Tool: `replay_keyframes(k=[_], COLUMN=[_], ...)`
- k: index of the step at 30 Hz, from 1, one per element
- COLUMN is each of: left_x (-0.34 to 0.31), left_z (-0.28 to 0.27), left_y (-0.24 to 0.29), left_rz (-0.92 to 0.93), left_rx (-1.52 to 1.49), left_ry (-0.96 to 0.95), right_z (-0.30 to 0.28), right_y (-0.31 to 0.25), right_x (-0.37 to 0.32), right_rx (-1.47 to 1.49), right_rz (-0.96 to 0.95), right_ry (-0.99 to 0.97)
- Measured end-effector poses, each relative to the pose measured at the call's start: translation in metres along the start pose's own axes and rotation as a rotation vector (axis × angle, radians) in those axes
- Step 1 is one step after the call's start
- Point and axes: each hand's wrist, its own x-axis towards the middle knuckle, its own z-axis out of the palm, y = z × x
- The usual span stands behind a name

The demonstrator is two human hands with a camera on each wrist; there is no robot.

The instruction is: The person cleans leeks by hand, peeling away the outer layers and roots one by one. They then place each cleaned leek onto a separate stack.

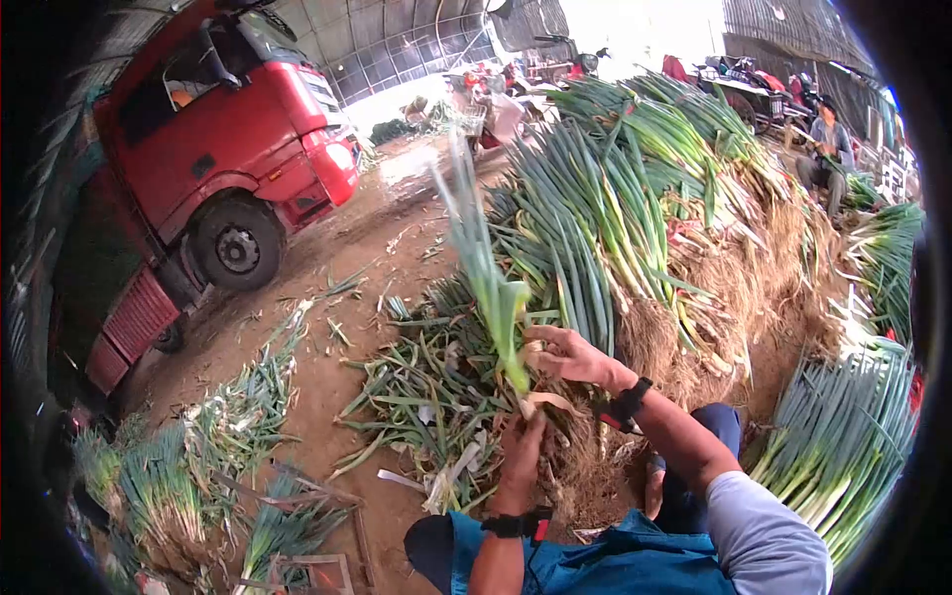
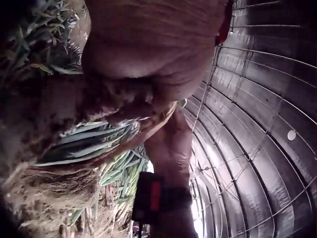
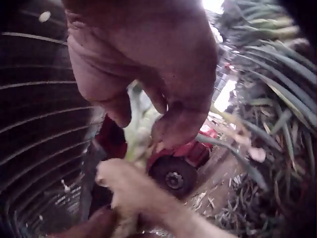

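Note:
A long green onion (image 1: 506, 342) stands upright in front of me, its leafy top blurred. My left hand (image 1: 522, 451) grips its lower end. A pale strip of outer leaf (image 1: 552, 401) hangs off to the right just above that grip; it crosses the foreground of the right wrist view. My right hand (image 1: 575, 357) is beside the stalk, fingers bent toward it. In the right wrist view the stalk (image 3: 140, 121) shows between the thumb and fingers (image 3: 181, 121); I cannot tell whether they pinch it. The left fingertips are mostly hidden in the left wrist view.
A big heap of green onions (image 1: 595, 218), roots outward, rises ahead and to the right. Stripped leaves (image 1: 426, 397) litter the ground below my hands. More bundles (image 1: 843, 436) lie at right and lower left. A red truck (image 1: 228, 129) stands at left; a person (image 1: 828, 149) sits far right.

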Motion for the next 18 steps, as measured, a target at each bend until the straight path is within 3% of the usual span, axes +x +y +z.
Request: replay_keyframes(k=[1, 4, 5, 9, 10, 12, 15, 18], left_x=[-0.004, -0.006, -0.01, -0.01, -0.004, -0.002, -0.002, 0.005], left_z=[0.0, 0.0, -0.001, -0.008, -0.009, -0.008, -0.014, -0.013], left_y=[-0.001, -0.001, 0.002, -0.01, -0.019, -0.032, -0.046, -0.036], left_rz=[-0.022, 0.084, 0.027, -0.058, -0.04, -0.039, -0.107, -0.042], left_rx=[-0.037, 0.028, -0.047, -0.07, -0.048, -0.018, -0.019, -0.062], left_ry=[-0.024, -0.094, -0.117, -0.119, -0.102, -0.049, 0.018, 0.046], right_z=[0.004, 0.007, 0.007, 0.013, 0.011, 0.009, 0.008, 0.001], right_y=[0.001, 0.009, 0.014, 0.006, 0.038, 0.034, 0.027, 0.037], right_x=[-0.001, -0.005, -0.009, -0.018, -0.011, -0.015, -0.024, -0.031], right_rx=[0.168, 0.184, 0.186, -0.118, -0.318, -0.504, -0.484, -0.575], right_rz=[-0.007, 0.031, 0.028, 0.008, -0.273, -0.348, -0.362, -0.374], right_ry=[-0.053, -0.086, -0.085, -0.067, 0.006, 0.024, 0.013, -0.028])
